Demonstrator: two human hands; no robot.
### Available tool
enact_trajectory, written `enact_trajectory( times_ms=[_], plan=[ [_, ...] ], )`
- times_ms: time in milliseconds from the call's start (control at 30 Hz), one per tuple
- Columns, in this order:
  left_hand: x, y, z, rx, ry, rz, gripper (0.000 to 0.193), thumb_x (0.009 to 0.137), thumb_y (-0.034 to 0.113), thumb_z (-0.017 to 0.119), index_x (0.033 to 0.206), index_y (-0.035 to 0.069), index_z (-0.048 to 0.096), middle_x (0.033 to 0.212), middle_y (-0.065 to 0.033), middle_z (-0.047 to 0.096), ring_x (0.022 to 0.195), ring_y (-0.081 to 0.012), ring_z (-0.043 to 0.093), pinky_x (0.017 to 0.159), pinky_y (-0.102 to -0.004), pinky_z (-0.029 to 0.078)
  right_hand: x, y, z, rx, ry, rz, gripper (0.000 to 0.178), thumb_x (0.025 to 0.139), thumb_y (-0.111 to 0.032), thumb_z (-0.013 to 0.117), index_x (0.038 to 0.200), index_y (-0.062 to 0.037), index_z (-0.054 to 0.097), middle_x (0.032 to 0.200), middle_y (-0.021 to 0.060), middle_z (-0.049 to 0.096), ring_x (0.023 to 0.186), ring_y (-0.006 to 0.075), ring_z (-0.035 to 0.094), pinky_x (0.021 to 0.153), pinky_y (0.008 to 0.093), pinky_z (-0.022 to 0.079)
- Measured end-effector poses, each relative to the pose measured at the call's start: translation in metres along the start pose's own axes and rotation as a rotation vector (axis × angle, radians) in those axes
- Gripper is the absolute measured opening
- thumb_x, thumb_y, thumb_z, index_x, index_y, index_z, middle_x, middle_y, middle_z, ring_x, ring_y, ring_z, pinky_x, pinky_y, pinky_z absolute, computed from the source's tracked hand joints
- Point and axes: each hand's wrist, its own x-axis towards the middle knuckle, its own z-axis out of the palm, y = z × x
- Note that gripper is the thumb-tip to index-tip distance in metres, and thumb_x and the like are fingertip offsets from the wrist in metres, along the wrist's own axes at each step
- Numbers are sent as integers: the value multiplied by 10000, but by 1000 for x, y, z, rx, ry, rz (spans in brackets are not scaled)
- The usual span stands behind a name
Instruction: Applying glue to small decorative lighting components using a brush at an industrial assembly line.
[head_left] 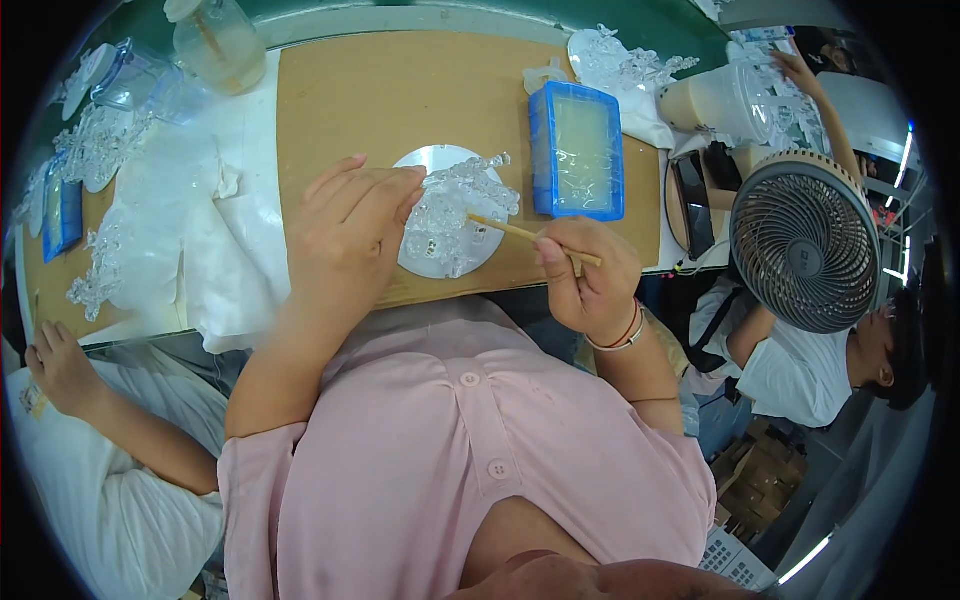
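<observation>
A white round disc (420, 262) lies before me with a cluster of clear plastic pieces (450, 215) on it. My left hand (345, 230) comes in from the left, its fingertips and thumb closed at the cluster's upper left edge; the exact grip is partly hidden by the fingers. In my right hand (590, 275) a thin wooden stick (515, 231) is pinched between thumb and fingers. Its tip points left and meets the clear pieces. Just beyond my right hand stands a blue rectangular tray (537, 150) with a pale, shiny, see-through filling.
Brown board (400, 90) covers the work surface. At right are a lidded cup (710, 105), a phone (690, 200), a fan (805, 245) and more clear pieces (620, 70). A jar (215, 50) stands far left. Other people sit on both sides.
</observation>
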Motion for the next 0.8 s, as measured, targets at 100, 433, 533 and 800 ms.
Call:
enact_trajectory(
  times_ms=[100, 433, 533, 800],
  plan=[
    [1, 1, 2, 1, -3, 3, 145, 762, 20, 704, 894, 69, 672, 812, -42, 669, 779, -207, 645, 864, -376, 508, -2, 2, -4, 23, -51, 14, 25, 887, -12, 596, 868, 3, 602, 690, 86, 619, 557, 167, 602, 514, 247, 450],
    [1, 9, 1, 66, -85, -5, 188, 777, -15, 669, 944, 67, 638, 857, -27, 671, 821, -211, 647, 894, -388, 497, 8, 27, -22, 8, 1, 268, 90, 922, -64, 589, 882, 15, 601, 716, 80, 639, 564, 113, 602, 512, 225, 461],
    [-2, 12, 1, 117, -102, -80, 192, 796, 20, 685, 978, 72, 653, 882, -30, 681, 869, -241, 657, 871, -377, 507, -1, 34, -23, 48, 31, 227, 88, 922, -61, 591, 890, 20, 604, 744, 86, 649, 575, 113, 608, 513, 218, 463],
    [-6, 6, 7, 99, -73, -59, 158, 796, 64, 720, 948, 72, 677, 897, -46, 693, 914, -281, 671, 776, -352, 539, -25, 32, -28, 26, 21, -67, 62, 836, 24, 635, 895, 15, 616, 777, 121, 656, 626, 226, 632, 579, 289, 494]
  ],
)
